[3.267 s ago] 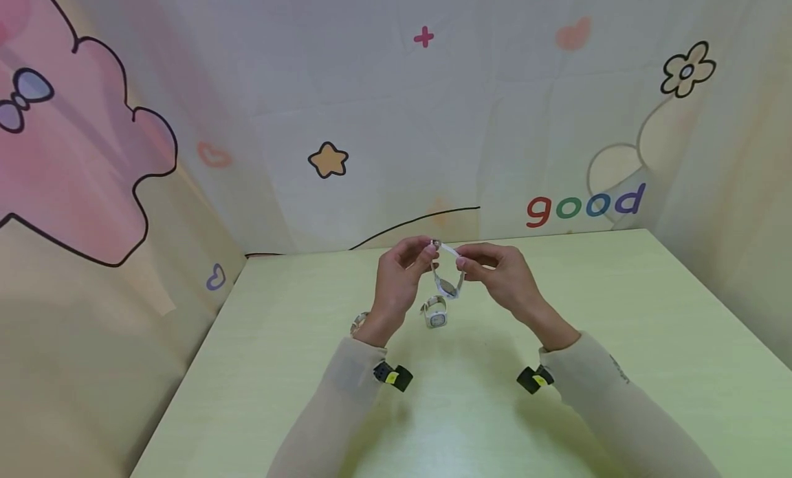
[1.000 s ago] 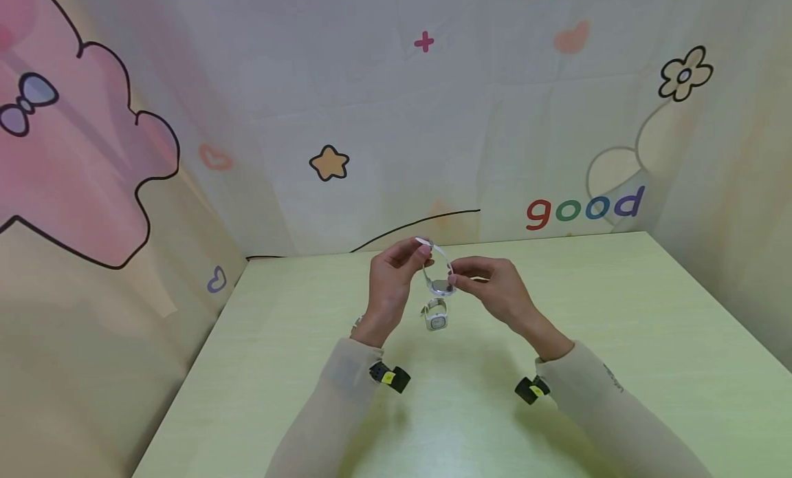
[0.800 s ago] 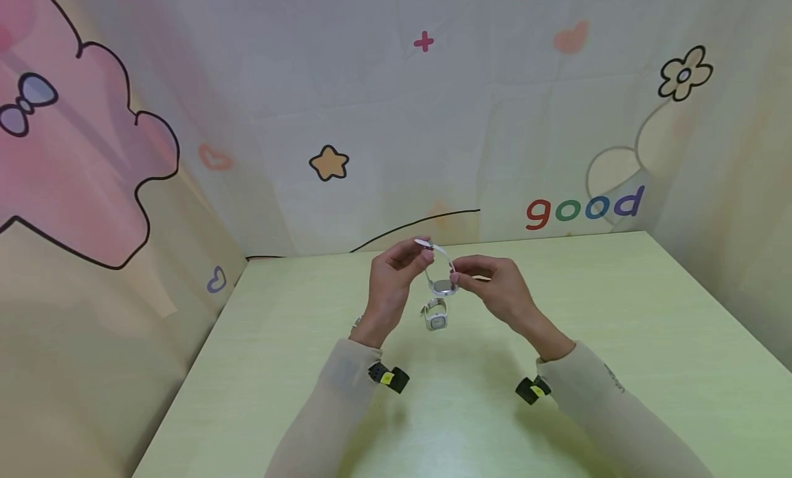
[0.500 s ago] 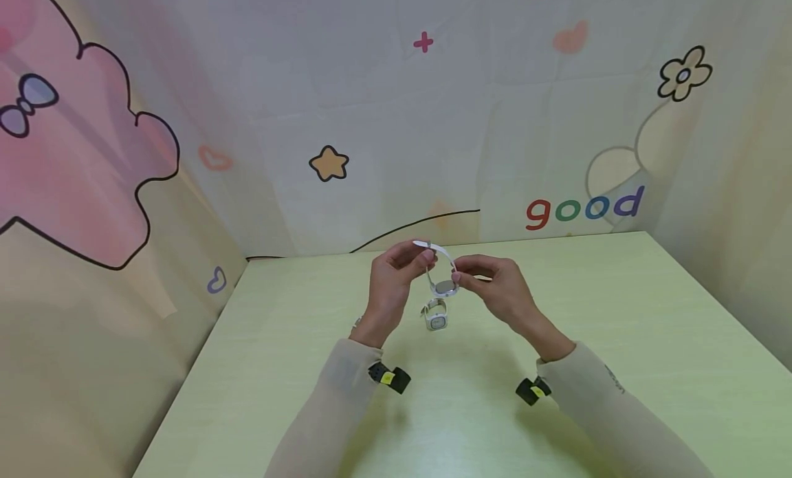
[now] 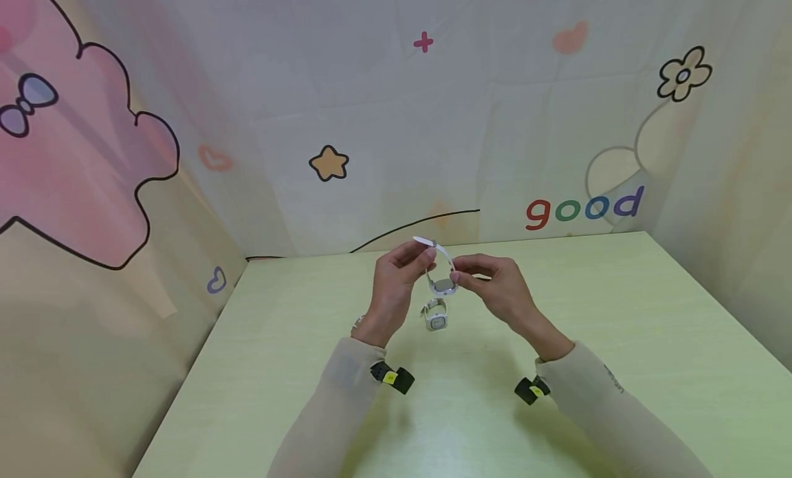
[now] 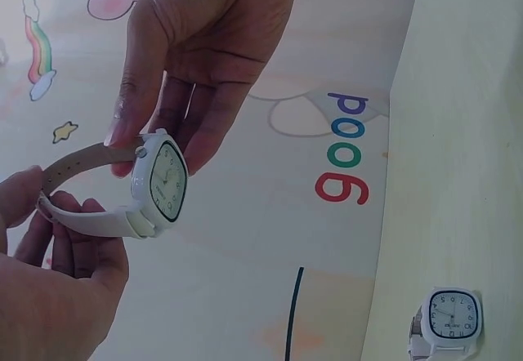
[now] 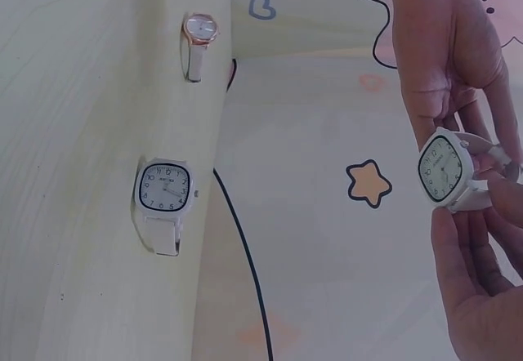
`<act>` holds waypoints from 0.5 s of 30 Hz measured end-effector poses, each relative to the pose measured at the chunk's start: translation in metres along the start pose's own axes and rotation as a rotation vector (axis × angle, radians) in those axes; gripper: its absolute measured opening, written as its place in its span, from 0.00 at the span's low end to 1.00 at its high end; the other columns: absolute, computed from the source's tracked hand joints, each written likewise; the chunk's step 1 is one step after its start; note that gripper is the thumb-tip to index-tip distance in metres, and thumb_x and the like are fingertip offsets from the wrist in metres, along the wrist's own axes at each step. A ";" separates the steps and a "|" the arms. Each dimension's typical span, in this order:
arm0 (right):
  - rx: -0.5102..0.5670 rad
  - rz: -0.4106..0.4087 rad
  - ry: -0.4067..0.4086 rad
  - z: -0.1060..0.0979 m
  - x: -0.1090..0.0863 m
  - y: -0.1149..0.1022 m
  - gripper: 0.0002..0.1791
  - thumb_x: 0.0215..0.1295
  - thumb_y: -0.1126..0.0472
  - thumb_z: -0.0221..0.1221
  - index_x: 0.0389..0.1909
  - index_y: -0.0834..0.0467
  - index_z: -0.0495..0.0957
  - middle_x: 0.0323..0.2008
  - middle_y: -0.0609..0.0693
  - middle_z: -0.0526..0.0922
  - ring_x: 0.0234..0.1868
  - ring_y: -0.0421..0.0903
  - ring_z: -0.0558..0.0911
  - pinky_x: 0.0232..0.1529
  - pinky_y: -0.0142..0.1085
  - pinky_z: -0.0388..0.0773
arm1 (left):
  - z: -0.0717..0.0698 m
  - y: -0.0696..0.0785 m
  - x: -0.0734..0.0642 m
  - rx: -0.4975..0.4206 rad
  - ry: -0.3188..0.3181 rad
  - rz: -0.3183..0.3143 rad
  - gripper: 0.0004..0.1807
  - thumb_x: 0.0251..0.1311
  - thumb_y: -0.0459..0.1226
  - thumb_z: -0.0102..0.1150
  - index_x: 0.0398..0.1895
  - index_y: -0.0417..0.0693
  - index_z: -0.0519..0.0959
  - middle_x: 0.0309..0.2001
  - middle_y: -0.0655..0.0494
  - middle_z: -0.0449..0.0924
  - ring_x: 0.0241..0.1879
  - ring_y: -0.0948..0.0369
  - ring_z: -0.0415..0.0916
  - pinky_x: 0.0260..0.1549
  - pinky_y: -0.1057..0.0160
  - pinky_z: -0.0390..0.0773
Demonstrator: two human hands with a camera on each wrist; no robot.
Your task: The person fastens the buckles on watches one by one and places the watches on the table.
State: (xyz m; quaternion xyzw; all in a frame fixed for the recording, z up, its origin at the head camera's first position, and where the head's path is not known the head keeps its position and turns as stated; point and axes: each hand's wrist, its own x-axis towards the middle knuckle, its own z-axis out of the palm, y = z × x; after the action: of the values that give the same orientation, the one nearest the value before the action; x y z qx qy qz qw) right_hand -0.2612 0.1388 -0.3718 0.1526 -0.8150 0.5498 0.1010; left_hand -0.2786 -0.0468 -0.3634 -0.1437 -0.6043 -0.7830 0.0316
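A white wristwatch with a squarish case is held up above the table, its strap bent into a loop. My left hand pinches the strap at the upper end near the buckle, where a strap end sticks out to the left. With thumb and fingers, my right hand grips the strap close to the case. In the left wrist view, the held watch shows its dial and the brown inner side of one strap. Fingers partly hide the buckle.
A second white square watch stands on the pale table below the hands. A round rose-gold watch stands farther left, mostly behind the left wrist in the head view. A printed curtain hangs behind the table.
My right hand has shifted from the upper strap down to near the case since the first frame. The strap end now points out left. Lately my left hand has moved slightly right.
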 end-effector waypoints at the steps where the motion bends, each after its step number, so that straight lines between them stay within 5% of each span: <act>1: 0.000 0.000 0.001 0.000 0.000 0.000 0.16 0.64 0.58 0.65 0.51 0.59 0.83 0.46 0.58 0.87 0.47 0.52 0.86 0.54 0.47 0.82 | 0.000 0.000 0.000 0.002 -0.001 -0.002 0.14 0.63 0.36 0.64 0.50 0.39 0.81 0.40 0.61 0.83 0.44 0.58 0.78 0.51 0.65 0.81; 15: -0.018 -0.019 0.016 0.000 0.001 -0.003 0.17 0.63 0.58 0.66 0.51 0.60 0.83 0.47 0.58 0.86 0.49 0.53 0.85 0.57 0.48 0.80 | 0.006 -0.004 0.001 0.024 -0.026 -0.031 0.15 0.63 0.36 0.64 0.50 0.38 0.81 0.39 0.62 0.84 0.39 0.62 0.78 0.48 0.66 0.79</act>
State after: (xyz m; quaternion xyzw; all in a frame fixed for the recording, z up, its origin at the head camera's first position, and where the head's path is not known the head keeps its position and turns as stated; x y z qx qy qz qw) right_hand -0.2606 0.1380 -0.3690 0.1553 -0.8176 0.5427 0.1141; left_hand -0.2796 -0.0404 -0.3652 -0.1442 -0.6163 -0.7741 0.0136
